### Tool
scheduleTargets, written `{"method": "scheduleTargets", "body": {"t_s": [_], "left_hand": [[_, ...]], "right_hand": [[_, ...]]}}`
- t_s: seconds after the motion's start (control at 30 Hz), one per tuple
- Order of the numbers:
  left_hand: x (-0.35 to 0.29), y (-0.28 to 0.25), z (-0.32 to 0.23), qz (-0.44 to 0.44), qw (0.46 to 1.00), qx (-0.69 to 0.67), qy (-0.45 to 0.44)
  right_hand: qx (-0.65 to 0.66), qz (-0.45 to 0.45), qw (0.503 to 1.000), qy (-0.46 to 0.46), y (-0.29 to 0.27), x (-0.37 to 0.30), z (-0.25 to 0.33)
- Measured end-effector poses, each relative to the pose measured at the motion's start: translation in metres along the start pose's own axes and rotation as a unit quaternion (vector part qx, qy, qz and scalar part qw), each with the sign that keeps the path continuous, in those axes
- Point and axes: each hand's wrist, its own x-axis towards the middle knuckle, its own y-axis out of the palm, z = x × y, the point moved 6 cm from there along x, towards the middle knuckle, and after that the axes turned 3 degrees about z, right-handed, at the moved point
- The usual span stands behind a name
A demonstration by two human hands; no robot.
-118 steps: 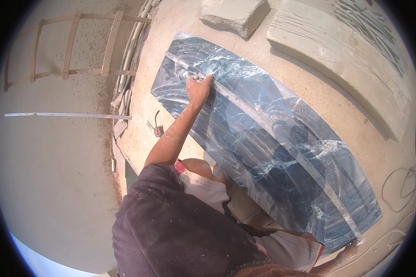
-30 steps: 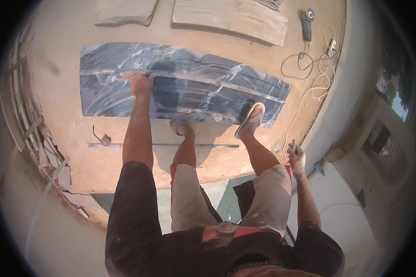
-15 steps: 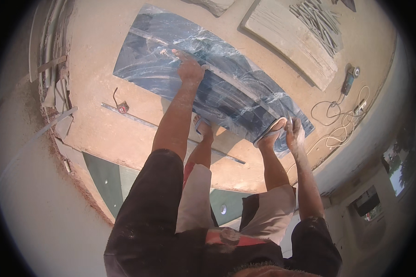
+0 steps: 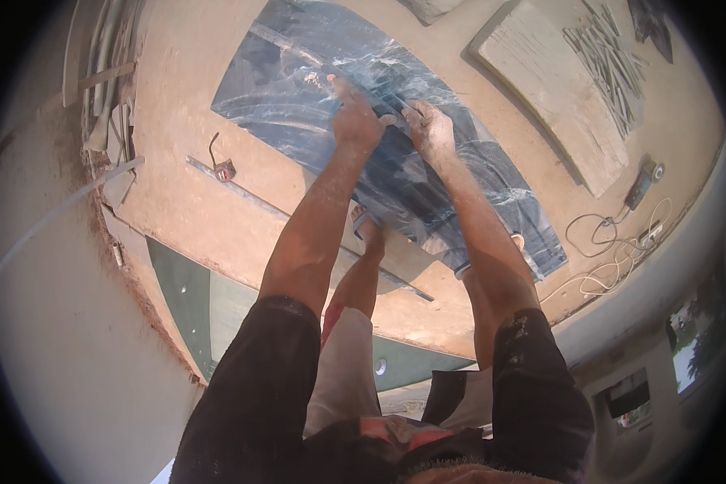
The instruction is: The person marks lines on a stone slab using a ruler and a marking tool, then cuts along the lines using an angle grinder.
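Observation:
A dark blue, dust-streaked sheet or slab [image 4: 274,101] lies on the floor before me, with a long flat strip [image 4: 286,47] across it. My left hand [image 4: 359,121] presses down on the strip near the sheet's middle, index finger stretched forward and thumb spread aside. Close by on its right, my right hand [image 4: 431,133] pinches a thin, pointed tool over the sheet; its kind is too small to make out. White dust coats the right fingers. My sandalled left foot [image 4: 369,230] is at the sheet's near edge, and my right arm partly hides the other foot.
A red tape measure [image 4: 224,170] rests by a long metal bar [image 4: 258,196] on the near side. Beyond the sheet are a pale board [image 4: 548,97] and a pile of thin sticks [image 4: 609,68]. An angle grinder [image 4: 644,185] and its looped cord lie far right.
My right hand has moved from the strip's right end up beside my left hand, carrying the thin tool. The left hand keeps its place on the strip. The view has shifted slightly.

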Motion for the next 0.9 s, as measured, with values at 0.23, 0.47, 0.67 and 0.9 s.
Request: {"method": "scheduleTargets", "body": {"t_s": [0.23,0.47,0.67,0.9], "left_hand": [[0.002,0.001,0.003,-0.012,1.000,0.021,-0.008],[0.000,0.003,0.006,-0.034,0.999,-0.012,0.014],[0.004,0.012,0.017,-0.091,0.994,-0.053,0.036],[0.009,0.028,0.025,-0.033,0.990,-0.132,0.032]], "right_hand": [[0.006,0.004,0.999,-0.033,0.021,-0.003,-0.007],[-0.009,0.017,0.999,-0.048,0.027,0.001,-0.008],[0.020,0.025,0.999,-0.035,0.058,0.043,0.024],[-0.016,0.052,0.999,0.004,0.099,0.123,0.093]]}}
